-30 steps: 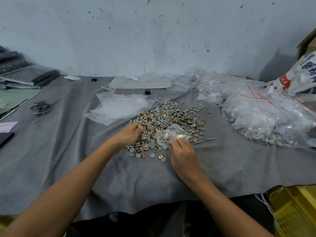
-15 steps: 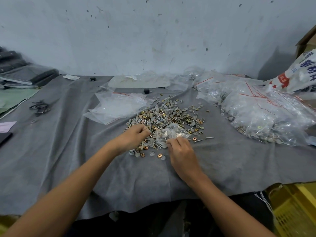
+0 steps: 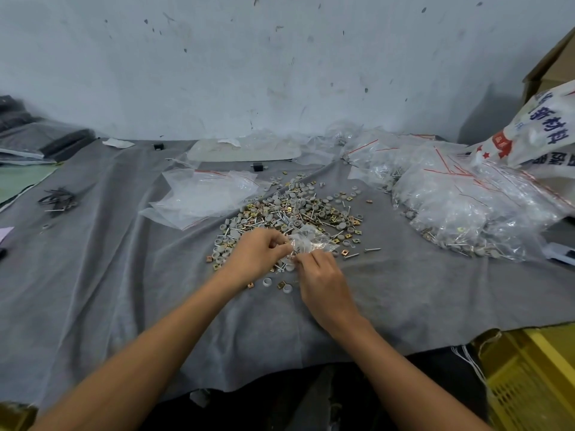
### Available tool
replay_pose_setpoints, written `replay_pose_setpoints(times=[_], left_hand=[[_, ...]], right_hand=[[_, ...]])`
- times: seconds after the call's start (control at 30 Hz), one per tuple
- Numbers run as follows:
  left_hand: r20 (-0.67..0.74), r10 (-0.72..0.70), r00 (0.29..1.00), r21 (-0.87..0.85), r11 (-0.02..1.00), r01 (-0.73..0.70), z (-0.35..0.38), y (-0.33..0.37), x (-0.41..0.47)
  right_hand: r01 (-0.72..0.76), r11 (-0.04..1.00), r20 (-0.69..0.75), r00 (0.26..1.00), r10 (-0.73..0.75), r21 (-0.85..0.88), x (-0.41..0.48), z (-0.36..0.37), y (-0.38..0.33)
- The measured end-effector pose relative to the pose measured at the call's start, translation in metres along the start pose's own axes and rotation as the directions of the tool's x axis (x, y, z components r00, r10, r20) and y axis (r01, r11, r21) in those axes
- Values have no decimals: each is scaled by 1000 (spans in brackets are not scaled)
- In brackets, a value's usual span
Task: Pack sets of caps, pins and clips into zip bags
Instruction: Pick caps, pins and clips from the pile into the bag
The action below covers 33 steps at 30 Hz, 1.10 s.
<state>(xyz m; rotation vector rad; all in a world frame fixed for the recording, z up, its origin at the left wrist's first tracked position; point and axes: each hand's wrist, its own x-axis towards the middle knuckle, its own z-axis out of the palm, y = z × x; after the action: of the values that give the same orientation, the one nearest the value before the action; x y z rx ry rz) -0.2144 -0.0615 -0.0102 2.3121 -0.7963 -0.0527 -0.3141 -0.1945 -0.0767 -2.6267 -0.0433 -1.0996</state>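
Note:
A loose heap of grey caps, metal pins and brass clips (image 3: 298, 213) lies mid-table on the grey cloth (image 3: 124, 290). At its near edge sits a small clear zip bag (image 3: 311, 242). My right hand (image 3: 323, 281) pinches the bag's near edge. With curled fingers at the bag's mouth, my left hand (image 3: 258, 253) touches its left side; what those fingers hold is hidden. A few caps and clips (image 3: 280, 286) lie scattered between my wrists.
A stack of empty zip bags (image 3: 205, 197) lies left of the heap. A big mound of filled bags (image 3: 466, 206) covers the right. A printed white sack (image 3: 535, 132) stands far right, a yellow crate (image 3: 535, 377) below the table edge, dark bundles (image 3: 59, 200) at left.
My left hand has moved right from the heap's left edge to the mouth of the small bag. My right hand has stayed on the bag's near edge.

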Motion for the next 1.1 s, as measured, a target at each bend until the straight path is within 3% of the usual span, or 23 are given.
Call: replay_pose_setpoints(times=[0.17,0.37,0.53,0.67,0.77,0.83,0.97,1.1], left_hand=[[27,-10,1000,95,995,7,-7,4,-1],[75,-39,996,67,997,34,-14,12,0],[10,-26,1000,124,992,24,-11,20,-1],[43,-67,997,142,988,61,-8,19,-5],[84,-110,990,72,992,104,-13,14,-5],[149,-164,975,-109,977,181,-17,14,-5],[278,-171,945,-533,791,300,-23,16,-6],[149,-182,972,-555,798,234,-40,4,-3]], right_hand=[[-10,1000,-6,1000,10,-1,0,0,0],[-2,1000,-9,1000,2,-1,0,1,0],[-4,1000,-8,1000,4,-7,0,1,0],[-9,1000,-5,1000,9,2,0,0,-1],[-8,1000,-15,1000,8,0,0,0,0],[-3,1000,-22,1000,3,3,0,0,-1],[3,1000,-20,1000,-3,-6,0,-1,-1],[7,1000,-22,1000,-7,-3,1,-2,-1]])
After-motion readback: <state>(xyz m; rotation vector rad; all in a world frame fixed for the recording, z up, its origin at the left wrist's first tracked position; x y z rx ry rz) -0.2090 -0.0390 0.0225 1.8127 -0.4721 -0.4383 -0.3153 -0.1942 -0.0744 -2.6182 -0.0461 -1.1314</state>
